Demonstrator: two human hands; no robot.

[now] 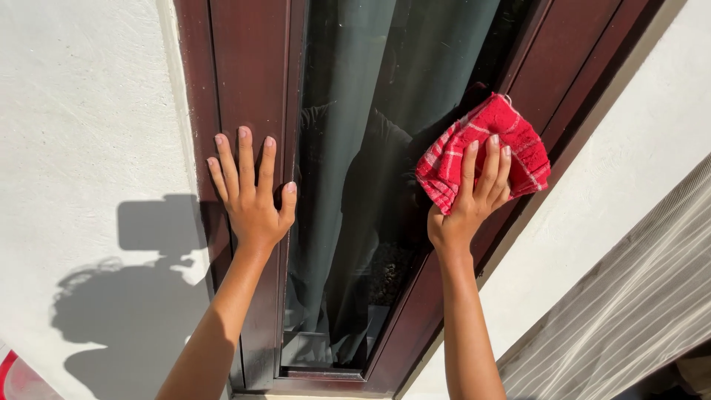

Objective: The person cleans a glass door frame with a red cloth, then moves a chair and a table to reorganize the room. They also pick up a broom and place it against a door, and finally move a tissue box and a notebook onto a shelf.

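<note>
My right hand (pixel 474 194) presses a folded red cloth with white checks (pixel 485 152) flat against the dark glass pane (pixel 370 89) near the right side of the window. My left hand (pixel 250 191) lies flat with fingers spread on the dark brown wooden window frame (pixel 244 74) at the left of the glass, holding nothing. The glass reflects a dim figure and shows a greenish curtain behind it.
White rough plaster wall (pixel 81 111) lies to the left, with my shadow on it. More white wall (pixel 637 148) runs along the right of the frame. A ribbed grey surface (pixel 637 311) sits at lower right, a red object (pixel 11 374) at the bottom left corner.
</note>
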